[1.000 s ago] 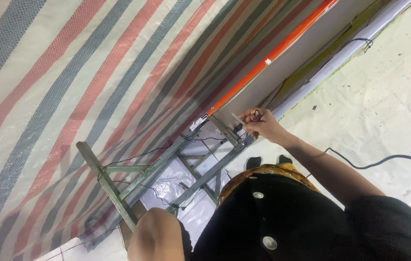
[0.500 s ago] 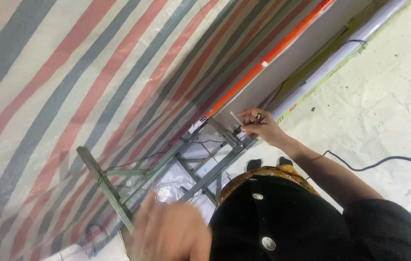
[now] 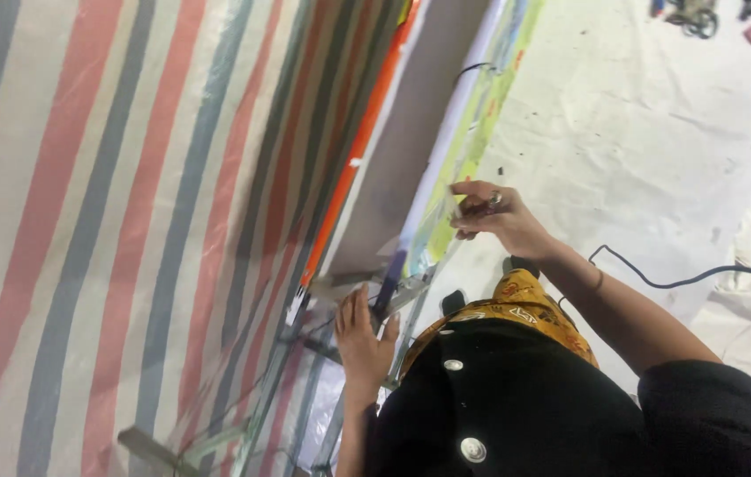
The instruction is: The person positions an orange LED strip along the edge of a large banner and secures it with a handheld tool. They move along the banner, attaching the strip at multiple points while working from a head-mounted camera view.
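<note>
Your left hand is now up on the metal frame, at about 7 o'clock in the view. 0.5 s ago it was only a blur at the bottom edge, off the frame. Fingers are spread and extended, laid flat against a dark upright piece at the top of the frame. You can't tell if anything is pinched under them, it looks more like a brace than a grip.

Your right hand was low on the frame top 1 s ago; it now sits higher, near 1 o'clock from the left hand, well apart from it. Its fingers are curled in, thumb and forefinger pinching the edge of a clear plastic sheet over the yellow-green strip. A ring shows on 1 finger.

The view has also swung: the striped tarp fills the left half, and the orange bar runs from 12 down to 7 o'clock.

My read: both hands are now engaged, 1 steadying and 1 working the sheet.

A black cable lies on the white floor covering at 3 o'clock.
</note>
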